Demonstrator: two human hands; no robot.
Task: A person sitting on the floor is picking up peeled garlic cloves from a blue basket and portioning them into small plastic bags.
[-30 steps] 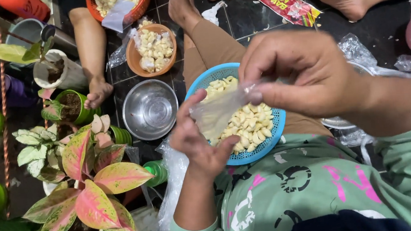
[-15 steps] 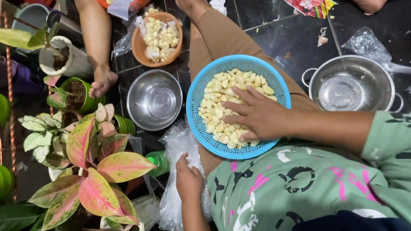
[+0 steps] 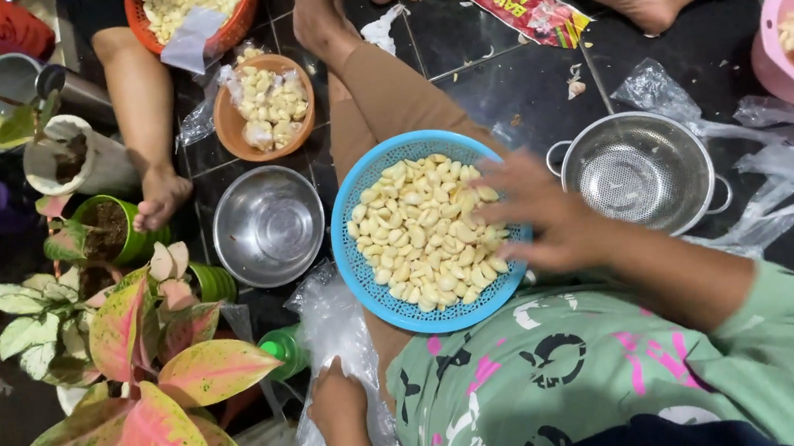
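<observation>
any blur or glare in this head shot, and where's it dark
Head view: the right hand is motion-blurred over the blue basket of sharp peeled garlic cloves; glare on the steel bowl and colander; the left edge by the potted plant falls dark.

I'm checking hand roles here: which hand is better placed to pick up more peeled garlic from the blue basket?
Right, probably. The right hand already rests on the garlic cloves at the blue basket's rim, while the left hand is down on the clear plastic bags, off the basket.

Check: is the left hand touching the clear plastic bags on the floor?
Touching. The head view shows the left hand resting directly on the clear plastic bags, with no gap visible between them.
</observation>
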